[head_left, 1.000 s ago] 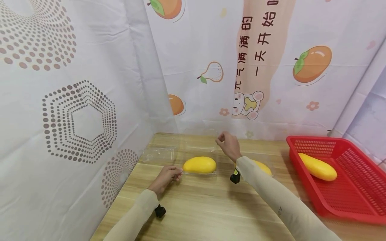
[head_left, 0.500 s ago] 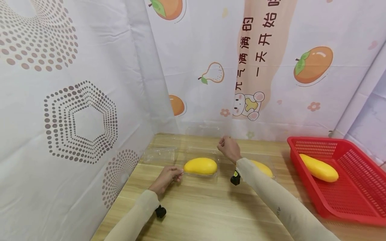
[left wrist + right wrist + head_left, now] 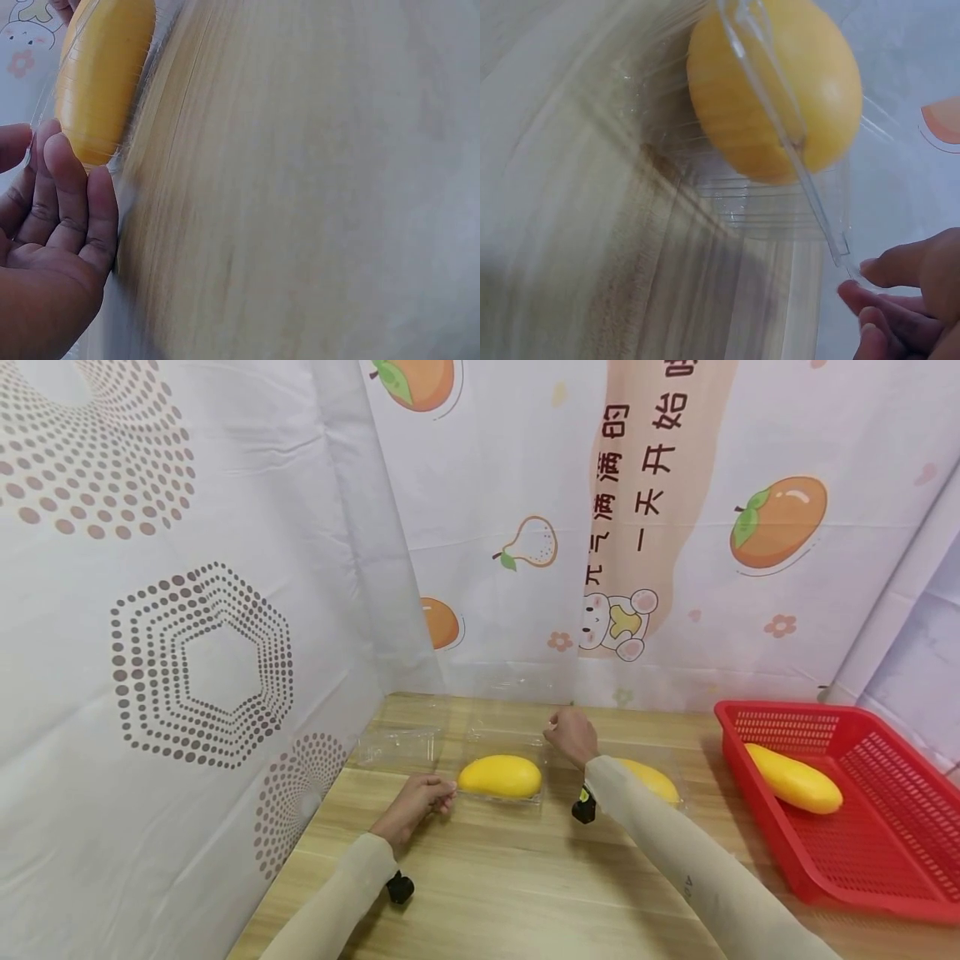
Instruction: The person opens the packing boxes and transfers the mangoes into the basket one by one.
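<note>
A yellow mango lies in a clear plastic clamshell box at the middle of the table. My left hand pinches the box's left front corner between thumb and fingertips. At the far right corner, my right hand pinches the raised clear lid; the right wrist view shows thumb and forefinger on its rim corner. The lid leans up behind the mango. Partly hidden behind my right sleeve is a second mango in another clear box.
Left of the worked box stands a clear plastic box with no fruit in it. At the right, a red basket holds one mango. Patterned curtains hang close behind the wooden table and along its left side.
My right hand has moved slightly down and toward me, with the lid's corner in its fingers. My left hand has kept its place at the box's corner.
</note>
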The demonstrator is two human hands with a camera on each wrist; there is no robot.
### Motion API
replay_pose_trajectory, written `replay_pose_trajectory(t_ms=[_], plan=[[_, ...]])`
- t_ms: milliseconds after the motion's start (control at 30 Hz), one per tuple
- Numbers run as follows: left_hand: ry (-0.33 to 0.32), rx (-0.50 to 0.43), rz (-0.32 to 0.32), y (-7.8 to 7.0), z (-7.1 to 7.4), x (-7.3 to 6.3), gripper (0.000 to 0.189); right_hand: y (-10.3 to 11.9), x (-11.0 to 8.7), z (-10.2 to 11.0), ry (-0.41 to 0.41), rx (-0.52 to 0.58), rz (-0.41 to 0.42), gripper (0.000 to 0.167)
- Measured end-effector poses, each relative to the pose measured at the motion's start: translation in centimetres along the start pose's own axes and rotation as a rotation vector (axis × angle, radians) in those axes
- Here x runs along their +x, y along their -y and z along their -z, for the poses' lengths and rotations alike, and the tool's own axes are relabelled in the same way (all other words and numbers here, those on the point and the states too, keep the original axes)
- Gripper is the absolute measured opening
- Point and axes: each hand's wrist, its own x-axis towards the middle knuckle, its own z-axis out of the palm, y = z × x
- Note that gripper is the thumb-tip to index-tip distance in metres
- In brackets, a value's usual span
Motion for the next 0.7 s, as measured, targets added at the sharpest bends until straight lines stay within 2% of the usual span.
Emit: replay_pose_trajectory(t_ms=[67,167,233,333,367,433,500,700], plan=[[0.001,-0.001,0.002,0.09,-0.02,0.04,0.030,-0.10,-0.02,-0.15,-0.004,-0.023,0.002,0.011],[0.003,0.003,0.004,0.18,-0.03,0.04,0.030,-0.16,-0.06,-0.39,-0.003,-0.028,-0.007,0.028],[0.002,0.004,0.006,0.19,-0.04,0.02,0.030,-0.16,-0.06,-0.46,-0.003,-0.038,-0.012,0.031],[0.001,0.004,0.008,0.16,-0.07,0.01,0.029,-0.16,-0.04,-0.49,0.007,-0.060,-0.013,0.013],[0.001,0.004,0.008,0.14,-0.07,0.03,0.029,-0.16,-0.04,-0.47,0.013,-0.068,-0.012,0.015],[0.002,0.003,0.008,0.10,-0.05,0.07,0.029,-0.19,-0.03,-0.45,0.023,-0.082,-0.007,0.030],[0.004,0.004,0.008,0.07,-0.01,0.12,0.029,-0.21,-0.06,-0.47,0.038,-0.080,0.003,0.035],[0.006,0.006,0.011,0.06,0.08,0.12,0.031,-0.26,-0.23,-0.43,0.063,-0.080,0.053,0.018]])
